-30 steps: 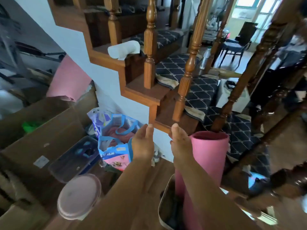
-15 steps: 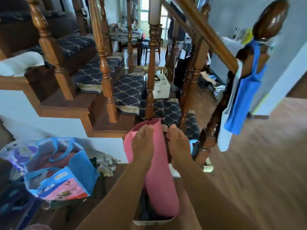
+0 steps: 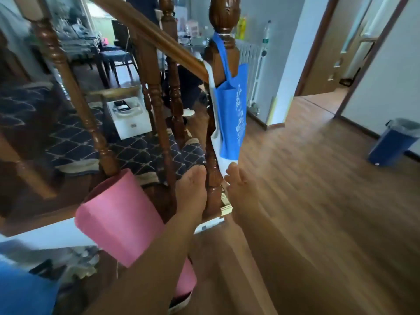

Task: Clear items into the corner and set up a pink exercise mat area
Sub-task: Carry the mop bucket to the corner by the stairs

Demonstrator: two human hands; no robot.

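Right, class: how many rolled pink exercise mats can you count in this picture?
1. The rolled pink mat stands tilted at lower left beside the staircase, behind the left forearm. Others may be out of view.

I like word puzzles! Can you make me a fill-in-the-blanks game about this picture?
1. The rolled exercise mat is coloured ____.
2. The tote bag hanging on the newel post is coloured ____.
3. The floor is made of ____.
4. The bin by the wall is dark ____.

Missing words: pink, blue, wood, blue.

A blue tote bag (image 3: 231, 105) hangs on the wooden newel post (image 3: 223, 30); a blue bin (image 3: 394, 143) stands well apart.
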